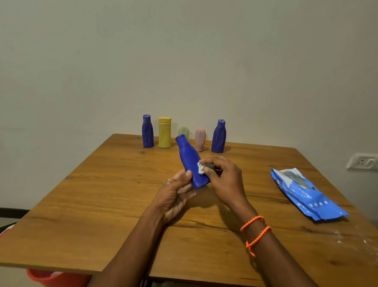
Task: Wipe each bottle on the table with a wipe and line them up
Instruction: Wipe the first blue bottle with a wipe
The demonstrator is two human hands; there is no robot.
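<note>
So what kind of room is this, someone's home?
Probably a plain room at home or in a small office: a wooden table pushed against a bare wall, a wall socket, and a red bucket underneath.

Matt smooth plastic blue bottle [190, 161], crumpled white cloth-like wipe [200, 168], grained wood table [109, 205] w/ satin finish, glossy plastic wipes pack [309, 195] at right.

orange bucket [57, 280] under the table edge, wall socket [364, 161] at right
</note>
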